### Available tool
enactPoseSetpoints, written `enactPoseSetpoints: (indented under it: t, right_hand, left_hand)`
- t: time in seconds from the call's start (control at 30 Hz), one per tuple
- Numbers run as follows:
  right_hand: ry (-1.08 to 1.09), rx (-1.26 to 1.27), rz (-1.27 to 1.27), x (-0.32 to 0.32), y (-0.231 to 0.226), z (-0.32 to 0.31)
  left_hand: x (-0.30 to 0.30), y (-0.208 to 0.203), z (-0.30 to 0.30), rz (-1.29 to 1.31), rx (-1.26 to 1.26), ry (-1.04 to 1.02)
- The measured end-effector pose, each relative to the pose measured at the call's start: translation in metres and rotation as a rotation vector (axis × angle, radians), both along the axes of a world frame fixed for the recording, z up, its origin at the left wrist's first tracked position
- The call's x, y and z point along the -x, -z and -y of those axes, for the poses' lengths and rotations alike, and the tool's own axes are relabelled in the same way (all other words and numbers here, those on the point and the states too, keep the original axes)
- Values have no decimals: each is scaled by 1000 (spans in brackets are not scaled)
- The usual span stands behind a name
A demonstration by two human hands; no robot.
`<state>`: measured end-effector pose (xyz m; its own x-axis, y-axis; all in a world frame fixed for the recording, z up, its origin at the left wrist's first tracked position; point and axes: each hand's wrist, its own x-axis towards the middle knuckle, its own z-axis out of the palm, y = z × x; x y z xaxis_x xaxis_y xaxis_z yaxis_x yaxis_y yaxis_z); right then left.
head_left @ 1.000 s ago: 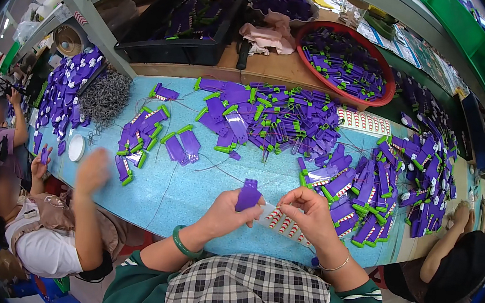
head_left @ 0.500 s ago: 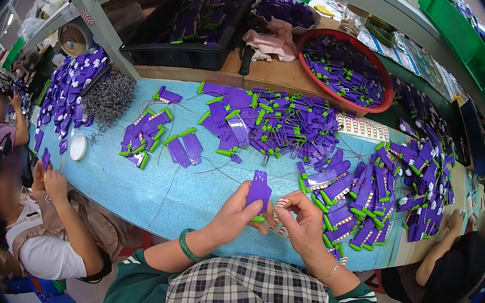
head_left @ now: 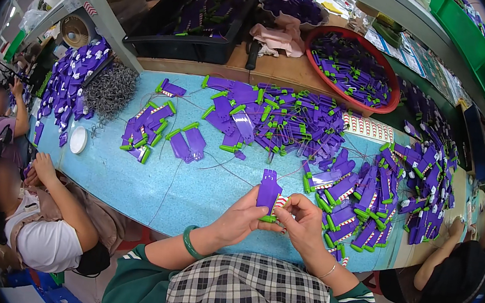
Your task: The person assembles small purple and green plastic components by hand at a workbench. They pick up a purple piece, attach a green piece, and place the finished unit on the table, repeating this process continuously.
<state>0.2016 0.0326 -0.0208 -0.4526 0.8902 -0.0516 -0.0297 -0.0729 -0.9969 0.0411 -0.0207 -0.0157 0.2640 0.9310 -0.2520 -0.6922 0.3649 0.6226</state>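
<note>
My left hand (head_left: pixel 239 218) grips a flat purple plastic piece (head_left: pixel 268 189) with a green end, held upright above the near part of the blue table. Pinched in the fingers of my right hand (head_left: pixel 304 219) is a red-and-white striped sticker (head_left: pixel 280 202), which lies against the right side of the purple piece. Whether it is stuck down I cannot tell. To the right of my right hand lies a pile of similar purple and green pieces (head_left: pixel 346 211), many bearing striped stickers.
Beyond my hands spreads a large heap of purple pieces (head_left: pixel 294 121). A sheet of striped stickers (head_left: pixel 368 128) lies under a red basin (head_left: pixel 395 79). A black tray (head_left: pixel 176 51), wire clump (head_left: pixel 108 94) and white lid (head_left: pixel 78 140) are further left. Co-workers sit at both sides.
My right hand has brought the striped sticker against the purple piece; before, the two were apart. The purple piece has shifted slightly right. The co-worker at left has lowered their hands.
</note>
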Motion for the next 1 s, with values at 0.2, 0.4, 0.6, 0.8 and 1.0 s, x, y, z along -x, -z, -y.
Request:
enactPoseSetpoints:
  t: [0.2,0.4,0.6,0.8,1.0]
  right_hand:
    - [-43,-30,42,-3,4,0]
    - [-23,-114,95,-4,5,2]
    - [69,-589,211,-6,-9,-5]
    - [59,-776,287,-10,-12,-7]
    - [-193,-196,188,-4,-17,-12]
  left_hand:
    - [0,2,1,-18,-31,3]
    - [-3,-3,0,-297,-105,25]
    - [-6,4,4,-310,-159,50]
    - [-5,7,7,-383,-278,78]
    - [1,8,3,-104,-171,155]
